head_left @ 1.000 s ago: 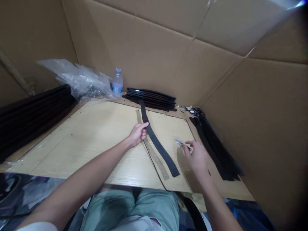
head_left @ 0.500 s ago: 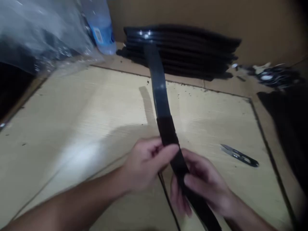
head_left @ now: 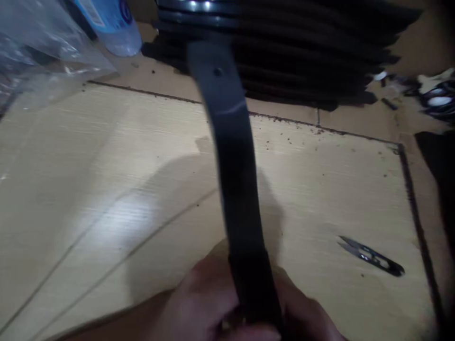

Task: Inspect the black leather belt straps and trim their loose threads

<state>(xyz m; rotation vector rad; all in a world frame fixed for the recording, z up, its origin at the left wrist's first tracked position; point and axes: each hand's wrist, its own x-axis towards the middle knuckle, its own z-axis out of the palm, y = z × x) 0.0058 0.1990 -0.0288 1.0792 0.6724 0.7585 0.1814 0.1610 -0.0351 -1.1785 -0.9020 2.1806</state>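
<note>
A long flat black strip rises from my hands toward the back of the table, slightly curved, with a small dark hole near its far end. A matte black sleeve wraps its lower part. My left hand is closed on the sleeved part, its thumb across it at the bottom edge. My right hand is closed around the same part from the right; its fingers are partly hidden behind the strip. To the right, small thread snips lie on the wooden tabletop.
A stack of black strips or sleeves lies along the back. At the back left stand a water bottle and clear plastic wrapping. Small odds and ends and black cloth are at the right.
My view has come closer and lower. Both hands, with the strip, now appear lower in view, and more of the strip's bare far end shows large, including its hole.
</note>
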